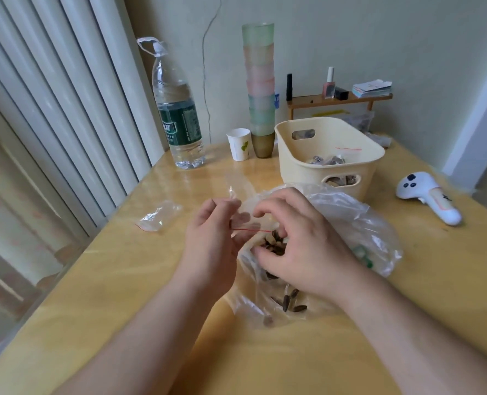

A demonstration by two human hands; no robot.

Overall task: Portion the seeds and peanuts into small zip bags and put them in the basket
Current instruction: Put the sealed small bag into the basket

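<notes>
In the head view, a small zip bag (246, 220) with a red seal line was held open by the left hand (212, 240), its fingers curled and pinching the bag's rim near the middle of the desk (94, 295). The right hand (299, 246) was bunched over the mouth of that bag, its fingertips pressed together around a clutch of dark seeds (275, 245). Both hands were placed above a large crumpled clear bag (359, 232), in which more loose seeds (289, 300) could be seen lying toward the near edge of the desk. No peanuts could be told apart with certainty.

The step in hand was judged to be the filling of one small bag with seeds. A cream basket (299, 163) was set just beyond the large bag, toward the far edge of the desk, and filled bags (326, 160) were already seen inside it. A spare empty zip bag (158, 216) was left lying toward the left edge.

For the next move, the pinched seeds would need to be released inside the held opening without being spilled, the red seal then pressed closed along its length, and the bag carried over the basket's near wall. More portions were judged to remain.
</notes>
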